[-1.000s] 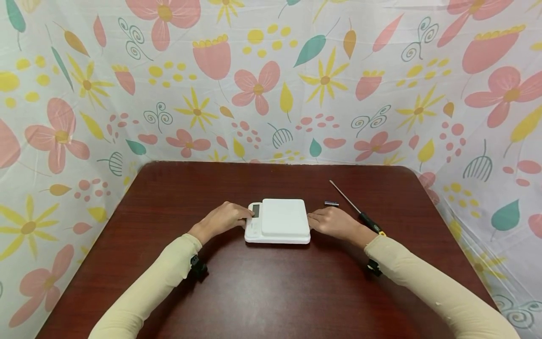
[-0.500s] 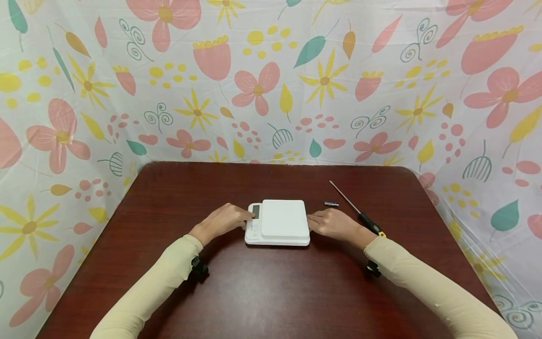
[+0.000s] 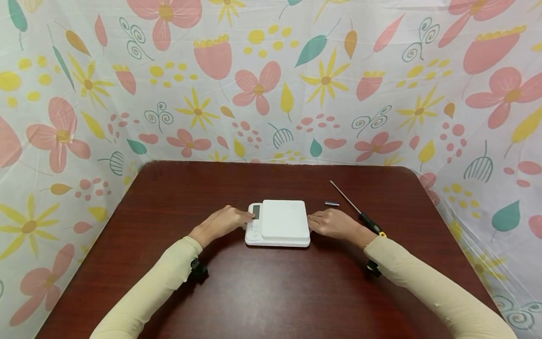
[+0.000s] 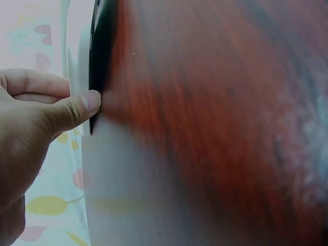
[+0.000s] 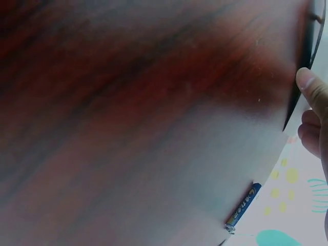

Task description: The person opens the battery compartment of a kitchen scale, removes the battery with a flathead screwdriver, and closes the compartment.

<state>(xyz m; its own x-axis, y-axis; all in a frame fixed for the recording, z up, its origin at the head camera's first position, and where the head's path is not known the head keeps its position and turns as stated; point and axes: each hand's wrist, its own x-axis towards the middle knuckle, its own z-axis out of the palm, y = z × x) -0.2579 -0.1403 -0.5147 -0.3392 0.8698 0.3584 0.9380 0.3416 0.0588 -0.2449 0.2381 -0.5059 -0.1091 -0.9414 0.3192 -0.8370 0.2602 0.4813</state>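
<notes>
A white kitchen scale (image 3: 285,219), with a small grey display at its left end, is at the middle of the table. At its left edge, my left hand (image 3: 223,223) pinches the scale, one finger beside the display. In the left wrist view the thumb (image 4: 91,101) presses the scale's side from below, with fingers on the opposite face. My right hand (image 3: 334,223) grips the right edge. Seen from the right wrist, that thumb (image 5: 306,81) lies against the scale's dark underside edge. The underside is mostly hidden.
Behind the right hand lies a small blue battery (image 3: 332,204). A screwdriver (image 3: 354,207) with a black and yellow handle lies to its right, close to the right sleeve. The brown table (image 3: 254,292) ends at a flowered cloth (image 3: 258,89).
Between both hands, the scale has shifted very slightly toward the bottom of the head view. The hands keep their hold; the battery and screwdriver stay where they were.
</notes>
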